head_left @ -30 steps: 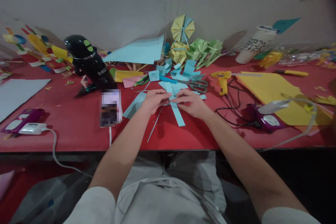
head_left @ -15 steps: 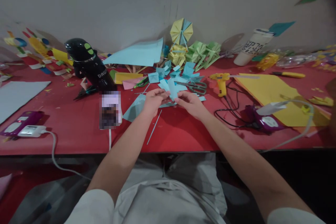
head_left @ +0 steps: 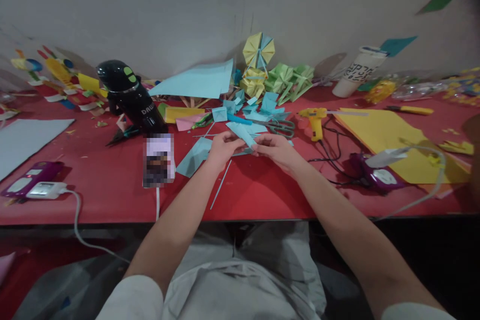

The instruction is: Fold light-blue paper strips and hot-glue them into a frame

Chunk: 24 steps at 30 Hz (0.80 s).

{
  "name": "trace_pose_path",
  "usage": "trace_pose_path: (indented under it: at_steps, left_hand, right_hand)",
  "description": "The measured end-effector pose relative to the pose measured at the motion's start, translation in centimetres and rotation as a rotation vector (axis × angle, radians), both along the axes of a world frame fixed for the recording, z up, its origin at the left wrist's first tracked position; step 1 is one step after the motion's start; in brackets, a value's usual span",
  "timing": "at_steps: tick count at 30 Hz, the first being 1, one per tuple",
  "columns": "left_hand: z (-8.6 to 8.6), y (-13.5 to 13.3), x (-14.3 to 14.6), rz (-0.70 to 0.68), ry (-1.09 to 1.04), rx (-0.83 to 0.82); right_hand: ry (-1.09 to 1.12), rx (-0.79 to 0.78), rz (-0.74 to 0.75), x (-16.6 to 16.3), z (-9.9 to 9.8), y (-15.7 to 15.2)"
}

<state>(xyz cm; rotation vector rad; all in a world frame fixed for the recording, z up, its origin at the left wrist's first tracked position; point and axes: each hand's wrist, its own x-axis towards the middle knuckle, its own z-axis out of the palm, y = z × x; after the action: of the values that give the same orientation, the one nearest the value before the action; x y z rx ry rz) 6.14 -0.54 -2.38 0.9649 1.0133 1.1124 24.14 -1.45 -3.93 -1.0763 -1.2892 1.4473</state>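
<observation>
Left hand [head_left: 225,149]: grasping blue paper strip [head_left: 242,133]
Right hand [head_left: 276,151]: pinching its near end
Strip position: above bench [head_left: 258,190], between hands
Black bottle [head_left: 131,102]: capped, contents hidden from me
White tumbler [head_left: 358,74]: contents likewise

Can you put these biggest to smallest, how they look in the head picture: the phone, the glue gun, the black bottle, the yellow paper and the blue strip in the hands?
1. Yellow paper
2. Black bottle
3. Phone
Then glue gun and blue strip: too alike to rank, and the strip is partly hidden.
</observation>
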Motion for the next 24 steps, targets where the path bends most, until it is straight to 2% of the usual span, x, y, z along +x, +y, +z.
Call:
trace_pose_path:
  at_steps: [4,10,19,24]
  left_hand:
    - [0.5,0.3,-0.7,0.032,-0.03,0.05]
    - [0.0,0.7,-1.3,0.086,0.108,0.228]
    - [0.5,0.8,-1.5,0.106,-0.086,0.171]
    - [0.2,0.9,-1.3,0.112,-0.102,0.251]
  right_hand:
    - [-0.051,-0.031,-0.021,0.5,0.1,0.1]
    - [-0.131,0.007,-0.061,1.0,0.4,0.0]
    - [-0.154,0.142,-0.056,1.9,1.5,-0.1]
    - [-0.297,0.29,-0.072,1.9,1.9,-0.3]
